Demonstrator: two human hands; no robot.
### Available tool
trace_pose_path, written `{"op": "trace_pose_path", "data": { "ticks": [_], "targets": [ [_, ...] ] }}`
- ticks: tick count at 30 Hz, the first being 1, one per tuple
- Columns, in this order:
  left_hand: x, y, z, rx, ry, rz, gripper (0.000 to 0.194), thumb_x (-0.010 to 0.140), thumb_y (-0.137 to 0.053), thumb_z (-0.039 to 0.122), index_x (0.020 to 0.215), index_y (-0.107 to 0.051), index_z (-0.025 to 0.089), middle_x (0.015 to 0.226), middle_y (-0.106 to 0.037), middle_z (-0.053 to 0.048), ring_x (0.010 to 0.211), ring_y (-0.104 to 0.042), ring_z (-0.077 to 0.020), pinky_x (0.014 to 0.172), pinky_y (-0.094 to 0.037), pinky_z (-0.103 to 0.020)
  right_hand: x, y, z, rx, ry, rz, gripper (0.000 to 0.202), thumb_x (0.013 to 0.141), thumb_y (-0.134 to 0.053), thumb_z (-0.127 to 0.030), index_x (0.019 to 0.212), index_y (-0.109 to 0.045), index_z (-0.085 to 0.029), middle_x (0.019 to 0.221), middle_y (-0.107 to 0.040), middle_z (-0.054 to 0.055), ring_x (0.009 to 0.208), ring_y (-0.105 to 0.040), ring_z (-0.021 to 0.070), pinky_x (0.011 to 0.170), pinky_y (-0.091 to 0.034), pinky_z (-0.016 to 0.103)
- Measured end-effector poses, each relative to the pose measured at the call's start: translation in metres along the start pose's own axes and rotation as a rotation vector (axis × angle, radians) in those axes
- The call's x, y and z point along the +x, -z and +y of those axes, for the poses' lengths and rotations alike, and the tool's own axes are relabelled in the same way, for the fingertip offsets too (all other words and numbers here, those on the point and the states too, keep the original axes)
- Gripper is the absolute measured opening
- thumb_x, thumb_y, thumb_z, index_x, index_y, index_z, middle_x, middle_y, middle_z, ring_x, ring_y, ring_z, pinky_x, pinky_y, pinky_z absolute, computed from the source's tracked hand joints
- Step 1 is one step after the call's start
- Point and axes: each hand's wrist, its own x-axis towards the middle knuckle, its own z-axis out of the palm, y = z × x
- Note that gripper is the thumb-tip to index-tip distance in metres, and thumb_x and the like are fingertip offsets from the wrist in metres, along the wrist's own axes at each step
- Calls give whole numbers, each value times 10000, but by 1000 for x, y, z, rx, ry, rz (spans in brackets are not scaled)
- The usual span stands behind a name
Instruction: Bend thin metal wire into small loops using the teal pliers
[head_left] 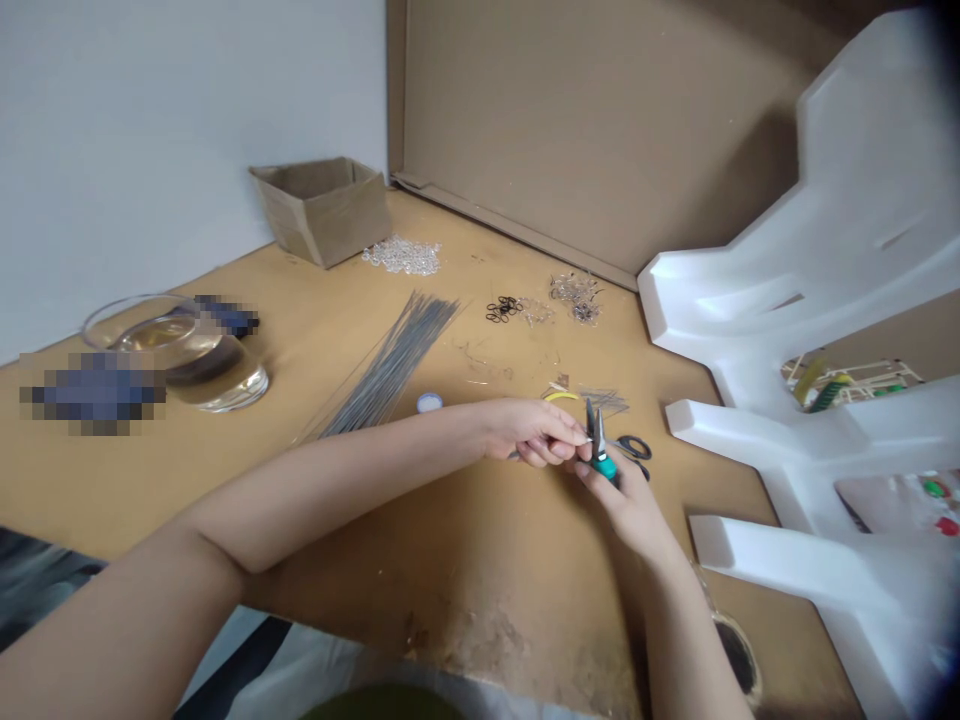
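Observation:
My right hand (628,500) is wrapped round a pair of pliers (602,464) with teal grips, its dark jaws pointing up and slightly apart. Across from it, my left hand (534,432) is closed in a pinch, fingertips right beside the jaws. A small pale tip shows there, too small to name. Just beyond the hands lie some short grey wires (606,400) and a curved yellow piece (561,396). Black-handled scissors (636,446) lie partly hidden behind my right hand. Left of my left hand is a long bundle of grey wires (394,360), with a small white-and-blue round disc (429,402) near it.
A cardboard box (330,225) stands at the back beside a pile of clear pieces (405,255). Black rings (504,308) and small metal bits (576,292) lie at the back. A glass bowl (221,375) of liquid stands left; white foam packaging (720,290) borders the right.

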Motion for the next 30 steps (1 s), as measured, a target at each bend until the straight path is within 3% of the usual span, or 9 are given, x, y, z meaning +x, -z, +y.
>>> {"op": "trace_pose_path", "data": {
  "ticks": [7, 21, 30],
  "targets": [
    [0, 3, 0, -16, 7, -70, 101, 771, -475, 171, 706, -512, 102, 536, -331, 54, 362, -173, 4, 346, -80, -145, -1, 1, -1, 3, 15, -34, 127, 805, -479, -302, 792, -524, -184, 735, -540, 2, 689, -474, 154, 652, -380, 257],
    [-1, 2, 1, 76, -24, 16, 109, 756, -469, 181, 732, -534, 96, 516, -348, 56, 355, -192, -3, 349, -96, -156, -1, 0, -3, -166, 29, 68, 115, 803, -478, -272, 812, -543, -178, 734, -565, -11, 652, -502, 137, 635, -385, 224],
    [-3, -2, 4, 101, -30, 18, 141, 755, -500, 228, 723, -529, 94, 499, -334, 65, 357, -181, -5, 361, -80, -176, -2, -6, 5, -229, -1, 153, 127, 785, -491, -284, 755, -553, -178, 580, -489, -40, 513, -435, 109, 518, -351, 210]
  ]
}}
